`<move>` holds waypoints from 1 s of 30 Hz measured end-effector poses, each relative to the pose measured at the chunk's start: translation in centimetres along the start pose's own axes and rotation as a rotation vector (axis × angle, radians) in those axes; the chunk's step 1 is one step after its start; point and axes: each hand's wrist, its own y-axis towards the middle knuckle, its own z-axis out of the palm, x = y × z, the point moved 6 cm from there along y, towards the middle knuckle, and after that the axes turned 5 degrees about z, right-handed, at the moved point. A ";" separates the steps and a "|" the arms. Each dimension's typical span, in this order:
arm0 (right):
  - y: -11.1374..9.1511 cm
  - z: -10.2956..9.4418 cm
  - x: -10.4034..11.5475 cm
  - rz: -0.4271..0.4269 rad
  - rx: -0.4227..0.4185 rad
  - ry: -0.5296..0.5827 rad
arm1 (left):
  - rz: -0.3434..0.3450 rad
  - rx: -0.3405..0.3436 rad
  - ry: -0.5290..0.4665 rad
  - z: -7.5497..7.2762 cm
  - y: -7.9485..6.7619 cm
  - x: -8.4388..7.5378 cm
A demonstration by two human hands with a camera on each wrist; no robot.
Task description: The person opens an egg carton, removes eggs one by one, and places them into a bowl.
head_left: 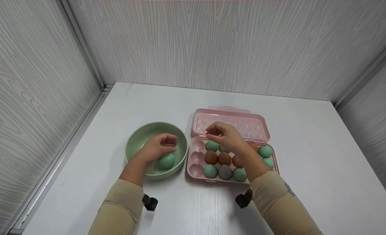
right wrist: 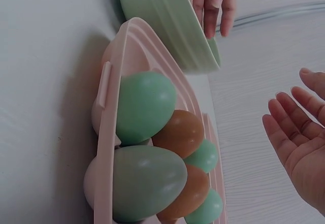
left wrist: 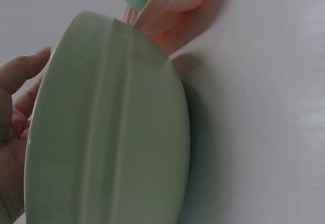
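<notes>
My left hand (head_left: pixel 157 147) hovers over the light green bowl (head_left: pixel 144 134), its fingers loosely bent with nothing visible between them. Below it in the bowl lies a green egg (head_left: pixel 166 162); whether the hand touches it I cannot tell. Above the pink egg carton (head_left: pixel 197 159) is my right hand (head_left: pixel 227 137), and the right wrist view shows its fingers (right wrist: pixel 292 120) spread and holding nothing. Several green and brown eggs (head_left: pixel 211 157) and a grey egg (head_left: pixel 225 172) sit in the carton's cups. The left column of cups holds no eggs. My right forearm hides some cups.
The carton's pink lid (head_left: pixel 253 126) lies folded back behind it. Bowl and carton stand side by side on a white table (head_left: pixel 310 156). Wood-grain panels (head_left: pixel 193 45) rise behind the table and on both sides.
</notes>
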 end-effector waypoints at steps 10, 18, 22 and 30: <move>-0.3 -0.3 -1.7 0.002 -0.001 0.010 | 0.083 -0.097 -0.066 0.3 0.8 -1.3; -0.4 0.1 -6.0 0.069 0.034 0.025 | 0.071 -0.095 -0.129 1.1 0.8 -1.4; -1.0 0.3 -6.8 0.054 0.038 -0.008 | 0.079 -0.097 -0.133 1.5 0.8 -1.6; -2.2 1.7 -7.9 0.019 0.116 -0.078 | 0.067 -0.138 -0.063 2.1 1.0 -2.1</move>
